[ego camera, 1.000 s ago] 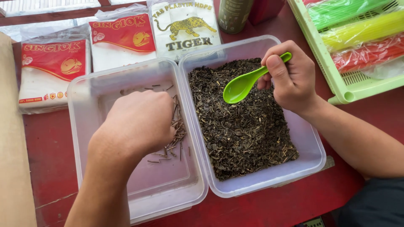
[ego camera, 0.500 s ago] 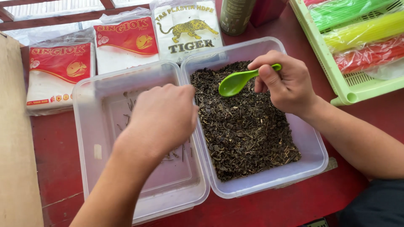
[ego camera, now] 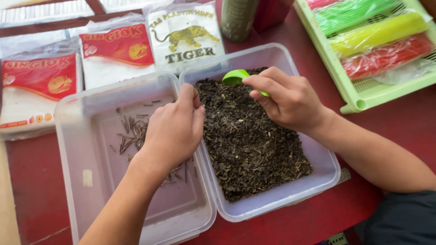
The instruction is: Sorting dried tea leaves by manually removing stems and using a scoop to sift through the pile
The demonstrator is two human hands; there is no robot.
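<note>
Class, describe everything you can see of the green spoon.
The green spoon looks like glossy bright-green plastic. Only its rounded bowl and a sliver of handle show; the right hand grips and hides the rest. It sits low at the far end of the right clear container, over the dark dried leaves.

Both hands (ego camera: 175,129) (ego camera: 286,100) curled, knuckles up

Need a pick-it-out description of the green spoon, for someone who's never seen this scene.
Start at the two clear plastic tubs side by side on the red table; take the right tub, filled with dark loose tea. At its far end the right hand holds the green spoon, its bowl poking out past the fingers. It is the only bright green thing inside either tub.
</note>
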